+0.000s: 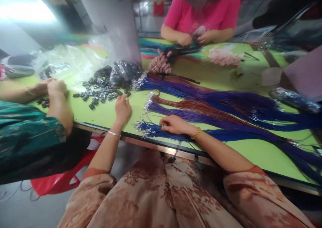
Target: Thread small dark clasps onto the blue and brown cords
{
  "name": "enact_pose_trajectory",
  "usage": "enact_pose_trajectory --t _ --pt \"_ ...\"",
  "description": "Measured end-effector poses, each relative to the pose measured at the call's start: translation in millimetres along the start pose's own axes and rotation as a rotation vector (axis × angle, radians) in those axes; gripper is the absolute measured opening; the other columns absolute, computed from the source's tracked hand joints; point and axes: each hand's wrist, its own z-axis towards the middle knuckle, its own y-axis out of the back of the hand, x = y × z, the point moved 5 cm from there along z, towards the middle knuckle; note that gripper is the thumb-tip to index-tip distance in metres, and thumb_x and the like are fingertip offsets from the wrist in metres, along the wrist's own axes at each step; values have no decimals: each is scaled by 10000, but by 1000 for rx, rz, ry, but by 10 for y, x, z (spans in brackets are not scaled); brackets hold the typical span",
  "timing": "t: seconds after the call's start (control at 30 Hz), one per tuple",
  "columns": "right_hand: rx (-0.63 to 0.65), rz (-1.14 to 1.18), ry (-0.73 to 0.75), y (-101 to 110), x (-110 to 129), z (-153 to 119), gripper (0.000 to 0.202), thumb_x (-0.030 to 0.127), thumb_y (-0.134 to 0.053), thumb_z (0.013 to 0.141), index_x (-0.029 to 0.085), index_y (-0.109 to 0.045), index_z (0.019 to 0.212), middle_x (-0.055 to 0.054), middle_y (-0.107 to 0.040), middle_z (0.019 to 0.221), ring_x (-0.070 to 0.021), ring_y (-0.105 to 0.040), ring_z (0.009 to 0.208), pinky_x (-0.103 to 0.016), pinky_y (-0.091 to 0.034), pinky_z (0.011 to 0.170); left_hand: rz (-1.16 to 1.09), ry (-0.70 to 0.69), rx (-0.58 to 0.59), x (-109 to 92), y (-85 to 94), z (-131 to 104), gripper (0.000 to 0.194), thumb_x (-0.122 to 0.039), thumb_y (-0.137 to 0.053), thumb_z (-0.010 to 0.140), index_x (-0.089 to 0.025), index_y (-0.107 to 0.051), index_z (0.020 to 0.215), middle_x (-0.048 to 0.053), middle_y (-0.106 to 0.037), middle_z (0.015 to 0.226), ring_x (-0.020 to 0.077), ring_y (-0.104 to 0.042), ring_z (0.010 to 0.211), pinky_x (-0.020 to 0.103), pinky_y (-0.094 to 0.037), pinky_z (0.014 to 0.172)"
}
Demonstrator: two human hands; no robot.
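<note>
My left hand (123, 109) is at the near edge of a pile of small black connectors (102, 94), its fingers bent and pressed together. Whatever sits between those fingertips is hidden. Over a bundle of blue wires (216, 134) rests my right hand (174, 124), with thumb and fingers curled round wire near the silvery terminal ends (144, 130). Beside that bundle lie purple wires (201, 116) and brown wires (191, 104). Thin dark wires hang over the table edge below my right hand, and a small black connector (171, 160) dangles there.
Farther back is another wire bundle (201, 93) with a tape roll (156, 92) near it. Pale pink pieces (160, 62) and plastic bags (72, 61) lie beyond. A co-worker's hands (56, 87) work at left; another person in pink (201, 19) works opposite. A red stool (56, 181) stands below.
</note>
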Motion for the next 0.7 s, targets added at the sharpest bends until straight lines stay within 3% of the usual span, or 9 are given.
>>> enact_pose_trajectory --t 0.07,0.17,0.3,0.4,0.53,0.63,0.7 --pt "12 58 22 5 -5 3 149 259 -658 802 154 -591 721 35 -540 625 -80 -413 564 -216 -266 580 99 9 23 109 -107 253 306 -175 -431 889 -112 -631 1111 177 -579 1115 271 -545 1003 405 -401 929" --pt "9 229 37 34 -47 -9 188 303 -617 816 154 -572 711 38 -517 623 -81 -411 575 -210 -302 586 219 25 103 171 -244 433 227 -178 -438 879 -119 -640 963 172 -600 1015 285 -526 970 416 -390 886" --pt "-26 301 9 94 -124 -36 194 319 -588 811 153 -553 718 37 -512 636 -82 -416 592 -209 -332 593 287 71 134 160 -214 390 116 -179 -528 819 -153 -600 907 135 -605 923 277 -519 900 404 -392 815" --pt "-41 258 5 117 -113 -23 137 271 -562 806 156 -543 733 37 -519 646 -82 -422 596 -208 -329 586 225 128 98 145 -75 270 168 -180 -593 769 -171 -589 937 98 -591 905 249 -520 861 386 -402 797" --pt "7 354 -23 52 19 101 101 246 -550 793 148 -571 784 26 -554 669 -89 -459 602 -211 -359 587 -190 225 7 93 84 62 256 -197 -639 722 -168 -614 975 25 -546 811 166 -515 746 321 -437 742" --pt "-7 322 21 10 201 232 86 223 -557 791 145 -592 798 20 -581 702 -87 -474 619 -206 -361 604 -682 369 60 -15 71 -170 323 -228 -698 660 -159 -618 965 -3 -559 786 111 -535 650 263 -455 642" --pt "-11 207 69 -7 321 290 72 189 -547 796 150 -594 757 23 -572 671 -84 -457 605 -208 -336 602 -904 412 98 -142 78 -340 381 -233 -754 613 -163 -617 962 13 -616 848 113 -603 702 245 -483 657"
